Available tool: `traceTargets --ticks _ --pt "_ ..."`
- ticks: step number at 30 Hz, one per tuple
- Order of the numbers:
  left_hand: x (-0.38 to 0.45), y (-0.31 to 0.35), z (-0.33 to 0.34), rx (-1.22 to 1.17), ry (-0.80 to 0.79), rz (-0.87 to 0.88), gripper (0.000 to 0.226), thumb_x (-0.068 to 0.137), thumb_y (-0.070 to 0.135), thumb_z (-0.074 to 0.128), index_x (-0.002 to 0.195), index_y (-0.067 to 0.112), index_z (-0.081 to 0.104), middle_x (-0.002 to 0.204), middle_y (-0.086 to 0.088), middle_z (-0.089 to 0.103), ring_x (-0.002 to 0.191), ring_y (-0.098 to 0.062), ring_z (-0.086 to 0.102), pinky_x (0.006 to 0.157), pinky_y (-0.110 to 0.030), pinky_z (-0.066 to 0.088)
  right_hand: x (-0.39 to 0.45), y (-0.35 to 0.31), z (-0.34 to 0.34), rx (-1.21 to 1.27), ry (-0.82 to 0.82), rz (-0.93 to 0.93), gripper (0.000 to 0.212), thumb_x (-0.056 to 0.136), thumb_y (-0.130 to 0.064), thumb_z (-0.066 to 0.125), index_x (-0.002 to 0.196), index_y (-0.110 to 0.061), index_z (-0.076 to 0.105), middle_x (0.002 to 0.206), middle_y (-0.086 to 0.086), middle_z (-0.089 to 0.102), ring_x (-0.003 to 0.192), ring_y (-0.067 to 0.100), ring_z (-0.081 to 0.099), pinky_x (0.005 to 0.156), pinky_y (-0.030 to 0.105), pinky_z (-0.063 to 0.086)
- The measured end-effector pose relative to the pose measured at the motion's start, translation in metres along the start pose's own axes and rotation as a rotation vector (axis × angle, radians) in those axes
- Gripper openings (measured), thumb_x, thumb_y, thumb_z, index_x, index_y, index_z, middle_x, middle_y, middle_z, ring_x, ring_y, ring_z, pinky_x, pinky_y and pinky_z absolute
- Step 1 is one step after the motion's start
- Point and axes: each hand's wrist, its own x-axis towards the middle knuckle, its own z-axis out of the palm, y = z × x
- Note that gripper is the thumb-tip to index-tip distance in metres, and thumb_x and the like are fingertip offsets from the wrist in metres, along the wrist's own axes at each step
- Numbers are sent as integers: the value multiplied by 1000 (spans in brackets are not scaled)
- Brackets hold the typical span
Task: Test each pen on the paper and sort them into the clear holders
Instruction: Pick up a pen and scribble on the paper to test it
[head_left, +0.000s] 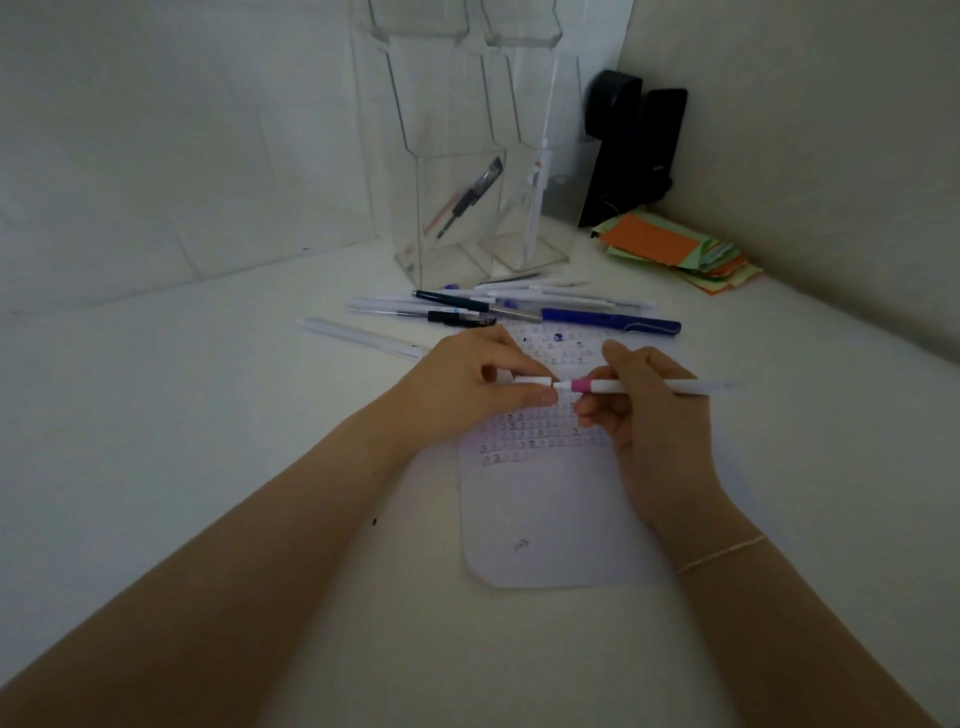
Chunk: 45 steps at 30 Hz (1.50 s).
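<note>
L hand (480, 374) pinches white cap (532, 383); R hand (641, 410) fingers grip pen (649, 386) level over paper (545, 519). Worktop (208, 415) open to the left.

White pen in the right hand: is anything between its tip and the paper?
Nothing lies between them. The cap, pinched by the left hand, is off the white pen, held by the right hand over the paper.

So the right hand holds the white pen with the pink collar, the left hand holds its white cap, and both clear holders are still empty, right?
Not quite. The head view shows the right hand holding the white pen with the pink collar and the left hand holding its white cap, but the clear holders are not empty: the left clear holder has a black pen and the right clear holder a white pen.
</note>
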Motion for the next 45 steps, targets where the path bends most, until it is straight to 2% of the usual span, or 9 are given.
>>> traceTargets --ticks 2,7,12,17,22,31,36,40,45 --pt "-1 0 1 -5 -19 8 34 68 54 70 97 35 72 101 0 66 90 -20 63 82 -44 51 0 2 0 -73 -20 -17 23 88 -11 61 66 -4 58 56 8 65 46 15 58 47 24 51" --pt "-3 6 1 -1 -50 44 17 85 26 67 100 21 73 78 8 66 61 -5 52 60 -22 42 -2 -1 1 -145 -74 -29 15 78 -17 70 70 -5 67 64 10 69 56 17 64 55 24 54" --pt "-4 19 1 -182 -59 -19 9 92 15 56 88 10 63 63 7 56 49 3 48 50 -9 35 0 -7 0 129 -59 111 41 92 -32 49 69 -3 68 68 14 70 57 22 65 56 29 56" --pt "-1 30 12 -522 129 -338 34 95 30 50 68 9 55 42 9 30 37 -6 24 38 -16 22 -9 2 10 -322 -52 -215 36 98 -9 39 69 4 55 49 7 51 42 14 42 41 22 37" --pt "1 27 22 -384 248 -283 44 94 17 50 50 18 45 35 10 36 32 -2 28 37 -13 22 -14 7 18 -328 -145 -294 28 98 -7 38 76 -5 55 49 6 49 41 12 42 39 18 34" --pt "4 41 24 -274 261 -247 41 100 28 39 82 -3 59 60 -3 50 53 -8 42 53 -21 34 -19 -22 14 -286 -126 -230 12 93 -8 52 83 -9 57 48 9 53 37 11 45 39 18 39" --pt "16 80 54 -300 286 -200 41 101 24 34 69 12 58 56 4 54 44 -5 44 46 -14 36 -24 -75 -35 -377 -136 -197 14 86 -13 65 79 -2 68 55 11 63 44 15 54 45 22 46" --pt "29 118 110 -385 186 -166 24 100 18 38 89 19 60 75 -1 63 53 -6 56 51 -17 44 -43 -111 -106 -407 42 -263 8 82 -5 66 76 -8 70 58 1 65 54 12 58 53 21 48" --pt "36 154 199 -23 -68 98 18 94 14 47 99 20 63 99 3 65 87 -5 59 81 -17 44 -93 -126 -213 -512 698 -563 18 90 -7 54 74 -12 58 51 -6 51 47 2 46 45 14 34"
